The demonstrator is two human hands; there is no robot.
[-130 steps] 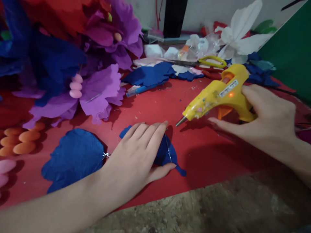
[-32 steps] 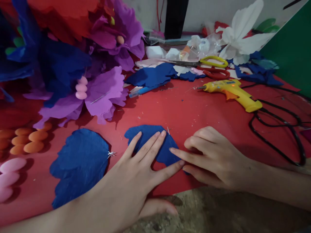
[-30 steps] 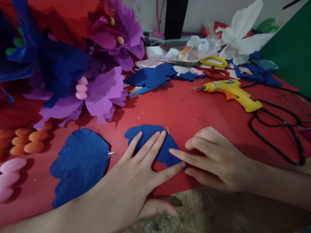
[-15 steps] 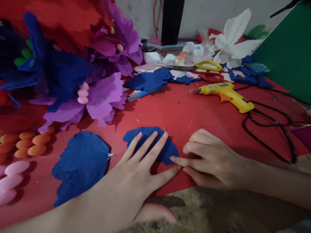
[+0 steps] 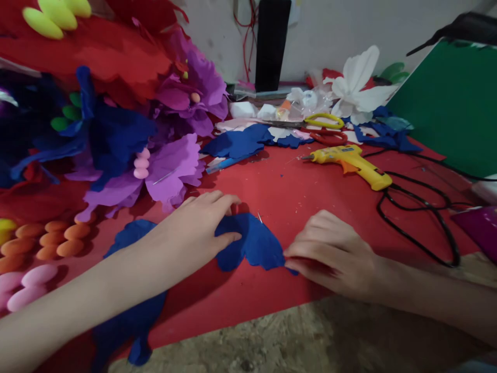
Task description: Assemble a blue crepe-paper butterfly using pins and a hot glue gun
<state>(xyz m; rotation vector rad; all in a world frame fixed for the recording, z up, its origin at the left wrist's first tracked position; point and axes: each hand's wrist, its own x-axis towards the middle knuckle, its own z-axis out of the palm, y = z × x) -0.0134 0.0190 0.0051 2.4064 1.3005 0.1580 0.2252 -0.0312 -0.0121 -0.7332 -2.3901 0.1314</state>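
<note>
A small dark blue crepe-paper petal (image 5: 254, 246) with a thin wire along it lies on the red sheet (image 5: 295, 191). My left hand (image 5: 190, 230) curls round the petal's left edge, thumb on top and fingers arched over its far side. My right hand (image 5: 334, 254) pinches the petal's pointed right tip with fingertips pressed together. A larger blue petal (image 5: 128, 316) lies partly under my left forearm.
A yellow glue gun (image 5: 349, 160) lies behind, its black cord (image 5: 419, 207) looping right. Yellow-handled scissors (image 5: 326, 122), blue scraps and a white paper flower (image 5: 357, 83) crowd the back. Purple flowers (image 5: 171, 166) and orange foam ovals (image 5: 50, 241) fill the left. A green board (image 5: 454, 103) stands right.
My left hand went from lying flat on the small petal to gripping its left edge, which now bulges up. The right hand stays pinched at the tip. The view tilted upward.
</note>
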